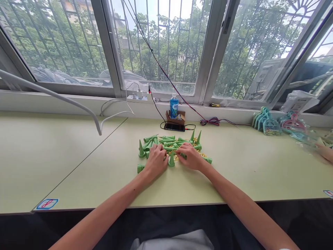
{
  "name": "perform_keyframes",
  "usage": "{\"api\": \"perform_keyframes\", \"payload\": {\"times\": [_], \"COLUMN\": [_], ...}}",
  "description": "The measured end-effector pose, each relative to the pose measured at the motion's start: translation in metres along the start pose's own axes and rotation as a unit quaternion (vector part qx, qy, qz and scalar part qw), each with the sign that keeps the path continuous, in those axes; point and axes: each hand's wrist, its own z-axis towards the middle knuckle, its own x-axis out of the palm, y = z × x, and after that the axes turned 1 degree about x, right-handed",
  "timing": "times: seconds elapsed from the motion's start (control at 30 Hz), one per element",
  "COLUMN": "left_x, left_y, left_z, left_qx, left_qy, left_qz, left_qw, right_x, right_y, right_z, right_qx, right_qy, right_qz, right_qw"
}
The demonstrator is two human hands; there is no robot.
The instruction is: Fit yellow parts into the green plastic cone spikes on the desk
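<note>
A pile of green plastic cone-shaped parts (170, 138) lies on the table, with small yellow pieces (203, 155) mixed in. At the pile's near left side, my left hand (156, 160) is closed, fingers curled down among the parts; what they grip is hidden. My right hand (190, 156) reaches in from the other side, its thumb and fingers pinched near the yellow pieces, and its grip is too small to make out. Between both hands a green cone (171, 159) stands upright. Another upright cone (141, 149) is left of my left hand.
Behind the pile lie a phone (174, 127) and a blue bottle (174, 106) in a small cardboard box (179, 119). Coiled cable (210, 121) is to their right. Wrapped teal and pink plastic items (267, 121) sit at far right, near another person's hand (325, 152).
</note>
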Motion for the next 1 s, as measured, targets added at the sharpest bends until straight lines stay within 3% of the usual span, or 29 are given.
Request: {"api": "perform_keyframes", "payload": {"times": [0.1, 0.3, 0.4, 0.5, 0.6, 0.73, 1.0], "left_x": [-0.005, -0.017, -0.022, -0.023, -0.018, -0.011, -0.007], "left_y": [-0.002, -0.011, -0.016, -0.019, -0.020, -0.020, -0.020], "left_z": [0.004, 0.008, 0.007, 0.003, -0.001, -0.004, -0.006], "left_qx": [0.000, -0.011, -0.025, -0.022, 0.026, 0.088, 0.080], "left_qy": [-0.037, -0.192, -0.228, -0.223, -0.204, -0.176, -0.123], "left_qz": [-0.044, -0.140, -0.177, -0.217, -0.232, -0.245, -0.244], "left_qw": [0.998, 0.971, 0.957, 0.950, 0.951, 0.950, 0.959], "right_x": [-0.001, -0.004, -0.005, -0.006, -0.008, -0.009, -0.007], "right_y": [0.002, 0.004, 0.004, 0.004, 0.005, 0.005, 0.006], "right_z": [0.000, 0.002, 0.003, 0.003, 0.003, 0.003, 0.002], "right_qx": [0.004, 0.016, 0.027, 0.068, 0.102, 0.111, 0.118], "right_qy": [0.006, -0.009, -0.031, -0.079, -0.106, -0.107, -0.091], "right_qz": [0.005, 0.039, 0.071, 0.105, 0.125, 0.144, 0.161], "right_qw": [1.000, 0.999, 0.997, 0.989, 0.981, 0.978, 0.976]}}
